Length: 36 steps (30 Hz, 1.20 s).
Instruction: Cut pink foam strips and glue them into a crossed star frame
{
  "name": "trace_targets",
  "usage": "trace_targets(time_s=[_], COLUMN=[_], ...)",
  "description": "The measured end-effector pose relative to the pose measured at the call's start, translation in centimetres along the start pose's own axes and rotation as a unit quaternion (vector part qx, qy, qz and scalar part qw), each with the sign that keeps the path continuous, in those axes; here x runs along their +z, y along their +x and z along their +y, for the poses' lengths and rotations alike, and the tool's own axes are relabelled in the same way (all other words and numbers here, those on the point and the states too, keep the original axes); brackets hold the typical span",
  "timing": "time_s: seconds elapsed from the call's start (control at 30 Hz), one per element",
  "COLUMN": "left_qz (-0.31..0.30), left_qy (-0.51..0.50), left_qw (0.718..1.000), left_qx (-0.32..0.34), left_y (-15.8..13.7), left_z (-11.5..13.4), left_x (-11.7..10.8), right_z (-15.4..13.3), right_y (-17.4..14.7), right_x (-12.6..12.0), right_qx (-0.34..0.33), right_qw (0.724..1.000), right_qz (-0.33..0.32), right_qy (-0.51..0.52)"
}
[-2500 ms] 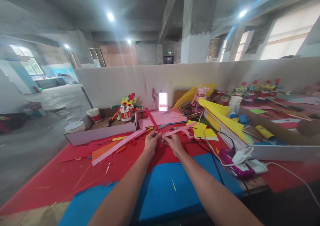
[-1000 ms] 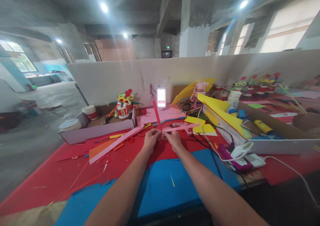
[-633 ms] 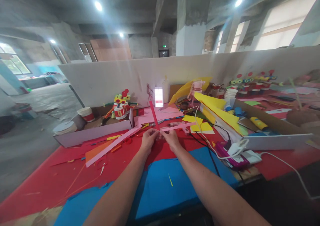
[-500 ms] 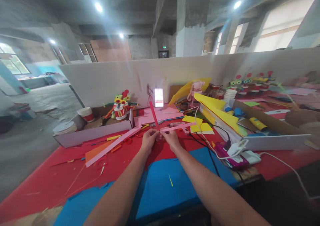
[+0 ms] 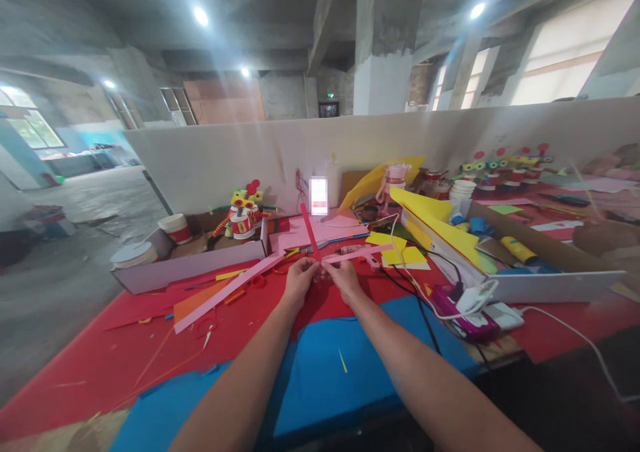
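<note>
Over the red-covered table my left hand (image 5: pixel 301 280) and my right hand (image 5: pixel 344 279) meet, fingertips pinched close together. A red paper strip (image 5: pixel 310 233) rises from between them, leaning away to the upper left. From the right fingers a short pink paper strip (image 5: pixel 363 255) points right. The point where both strips cross is mostly hidden by the fingers. Left of my left hand a long pink strip (image 5: pixel 230 291) lies slanted on the table. Scissors (image 5: pixel 303 248) and a pink glue gun (image 5: pixel 361 252) lie just beyond the hands.
A box (image 5: pixel 187 262) with a paper-cup figure (image 5: pixel 243 215) stands left. To the right are another box (image 5: pixel 555 284) with rolled paper, a purple power strip (image 5: pixel 465 315) with cables, and yellow paper pieces (image 5: pixel 405 255). A lit phone (image 5: pixel 319 195) stands at the back; blue sheets (image 5: pixel 340 365) lie in front.
The view has shifted very slightly. Both hands keep the same pinched pose, with the red and pink strips almost unmoved.
</note>
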<state>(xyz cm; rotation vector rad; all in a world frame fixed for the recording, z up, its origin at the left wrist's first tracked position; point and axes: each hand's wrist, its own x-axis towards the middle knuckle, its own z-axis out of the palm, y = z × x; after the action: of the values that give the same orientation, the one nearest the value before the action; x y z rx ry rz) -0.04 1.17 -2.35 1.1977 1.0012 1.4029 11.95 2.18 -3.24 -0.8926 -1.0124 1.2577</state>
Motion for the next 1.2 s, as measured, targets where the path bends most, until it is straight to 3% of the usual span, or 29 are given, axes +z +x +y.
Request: trace_targets(time_s=[0.43, 0.8, 1.03, 1.2], left_qz=[0.006, 0.013, 0.025, 0.012], left_qy=[-0.044, -0.018, -0.062, -0.049], left_qw=[0.999, 1.000, 0.998, 0.999], left_qx=[-0.021, 0.000, -0.005, -0.009], left_y=[-0.06, -0.10, 0.07, 0.09], left_z=[-0.05, 0.08, 0.17, 0.09], left_x=[-0.09, 0.10, -0.05, -0.15], right_z=[0.38, -0.45, -0.13, -0.21], right_y=[0.30, 0.03, 0.13, -0.09], right_x=[-0.20, -0.20, 0.14, 0.23], right_qx=[-0.030, -0.082, 0.001, 0.023], right_qw=[0.999, 0.994, 0.999, 0.995], right_qz=[-0.021, -0.016, -0.039, -0.043], right_qy=[-0.038, -0.065, 0.020, 0.088])
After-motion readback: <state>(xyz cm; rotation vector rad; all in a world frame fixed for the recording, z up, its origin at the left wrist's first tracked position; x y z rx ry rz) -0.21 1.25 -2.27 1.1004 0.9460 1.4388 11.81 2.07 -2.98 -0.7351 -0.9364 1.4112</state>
